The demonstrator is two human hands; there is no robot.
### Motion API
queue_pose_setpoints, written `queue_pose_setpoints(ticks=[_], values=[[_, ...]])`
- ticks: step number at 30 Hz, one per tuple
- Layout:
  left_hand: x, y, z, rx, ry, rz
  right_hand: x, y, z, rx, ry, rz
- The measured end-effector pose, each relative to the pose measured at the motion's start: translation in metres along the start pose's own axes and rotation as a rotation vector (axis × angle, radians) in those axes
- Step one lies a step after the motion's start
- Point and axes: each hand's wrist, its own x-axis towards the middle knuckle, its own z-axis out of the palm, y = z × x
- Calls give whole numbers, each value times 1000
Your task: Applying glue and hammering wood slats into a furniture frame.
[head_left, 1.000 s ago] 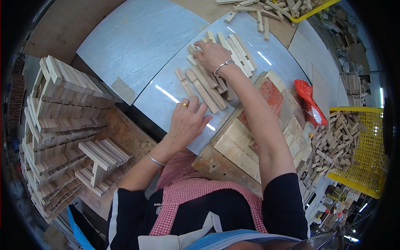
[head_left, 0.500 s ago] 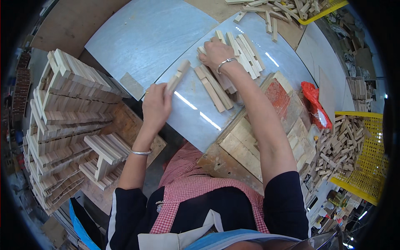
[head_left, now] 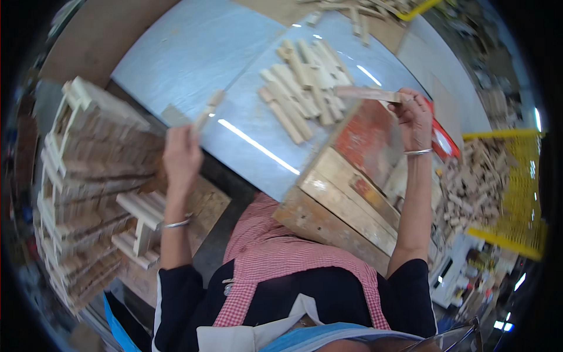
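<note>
My left hand (head_left: 183, 154) is closed round the lower end of a pale notched wooden strip (head_left: 209, 109), which tilts up over the near-left edge of the blue-grey tabletop (head_left: 246, 126). Out to the right, my right hand (head_left: 416, 120) grips one end of another wooden strip (head_left: 365, 93). That strip points left, level above a wooden block with a red-stained face (head_left: 366, 132). Between my hands lies a group of notched wooden strips (head_left: 287, 97) on the tabletop, side by side and some crosswise. Motion blurs both hands slightly.
At left stand tall stacks of wooden frames (head_left: 105, 158), with a smaller stack (head_left: 141, 220) beside them. Right, a yellow crate (head_left: 513, 193) adjoins heaped wood pieces (head_left: 472, 182). A red plastic bag (head_left: 444, 141) lies behind my right hand. Loose sticks (head_left: 358, 17) lie at the far edge.
My right hand has left the group of strips and moved right, now with a strip in it. My left hand has shifted left and slightly down, still holding its strip.
</note>
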Motion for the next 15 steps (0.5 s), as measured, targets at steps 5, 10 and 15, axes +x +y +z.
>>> queue_pose_setpoints(ticks=[5, 10, 15], values=[[-3, -22, -12, -329, -48, -249, -52, 27, -90, -749, 116, 92], [18, 78, 12, -607, -187, -43, -76, 35, -104, -651, 178, -10], [9, 186, 57, -525, -287, 560, -69, 48, -107, -1029, 184, -306]])
